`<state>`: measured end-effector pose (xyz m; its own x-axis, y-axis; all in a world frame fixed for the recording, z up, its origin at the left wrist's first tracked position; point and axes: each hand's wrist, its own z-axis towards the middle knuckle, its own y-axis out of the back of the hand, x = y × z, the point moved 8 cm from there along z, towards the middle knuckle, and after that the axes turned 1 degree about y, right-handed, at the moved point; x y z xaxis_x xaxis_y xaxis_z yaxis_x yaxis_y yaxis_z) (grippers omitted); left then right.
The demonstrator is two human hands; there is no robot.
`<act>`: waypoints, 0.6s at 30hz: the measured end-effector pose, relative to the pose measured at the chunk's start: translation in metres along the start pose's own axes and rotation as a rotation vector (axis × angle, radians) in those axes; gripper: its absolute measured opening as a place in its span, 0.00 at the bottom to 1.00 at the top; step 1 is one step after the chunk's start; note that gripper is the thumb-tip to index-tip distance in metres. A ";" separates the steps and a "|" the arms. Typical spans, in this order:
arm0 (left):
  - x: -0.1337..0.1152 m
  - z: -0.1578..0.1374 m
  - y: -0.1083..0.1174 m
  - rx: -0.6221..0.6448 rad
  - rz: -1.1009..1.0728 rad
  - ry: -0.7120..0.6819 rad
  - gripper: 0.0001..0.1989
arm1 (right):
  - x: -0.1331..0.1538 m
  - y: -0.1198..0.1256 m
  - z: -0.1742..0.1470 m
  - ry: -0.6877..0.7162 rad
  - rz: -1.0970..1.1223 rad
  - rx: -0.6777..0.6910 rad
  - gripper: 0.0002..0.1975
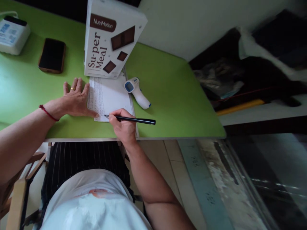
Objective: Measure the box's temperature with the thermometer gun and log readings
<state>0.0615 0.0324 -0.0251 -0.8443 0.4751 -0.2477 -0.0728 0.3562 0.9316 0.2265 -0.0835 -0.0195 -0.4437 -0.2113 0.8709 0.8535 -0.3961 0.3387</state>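
Note:
A white sheet of paper [115, 95] lies on the green table, with rows of small handwriting along its left side. Pinched in my right hand [124, 126] is a black pen [141, 120], its tip at the paper by the lower end of the writing. My left hand [78, 99] rests flat with fingers spread, its thumb on the paper's left edge and the rest on the tabletop. A white box [103, 44] printed "NutriMotion Su-per Meal" stands upright over the paper's far end. Just right of the sheet lies a white and blue infrared thermometer [137, 92].
A dark phone [52, 55] lies on the green table [172, 95] at the left. Behind it sits a white device [14, 35] with a cable. A wooden chair [18, 201] is at lower left. Dark shelving with plastic bags [220, 76] stands at the right.

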 end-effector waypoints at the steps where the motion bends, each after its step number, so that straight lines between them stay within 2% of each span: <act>1: 0.001 0.000 -0.001 -0.007 -0.001 -0.005 0.75 | 0.000 0.000 0.000 0.003 0.001 0.000 0.08; 5: -0.001 -0.001 0.000 -0.005 0.024 0.005 0.75 | 0.000 0.001 0.000 0.010 0.020 -0.016 0.07; 10: -0.006 -0.006 0.003 0.066 0.051 0.052 0.74 | -0.002 0.003 -0.002 -0.002 0.024 -0.051 0.08; 18: -0.005 -0.007 0.004 0.066 0.069 0.067 0.74 | -0.003 0.000 -0.002 -0.016 0.037 -0.024 0.07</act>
<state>0.0619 0.0259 -0.0179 -0.8798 0.4464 -0.1632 0.0200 0.3779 0.9256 0.2274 -0.0850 -0.0229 -0.4070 -0.2118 0.8885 0.8625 -0.4094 0.2975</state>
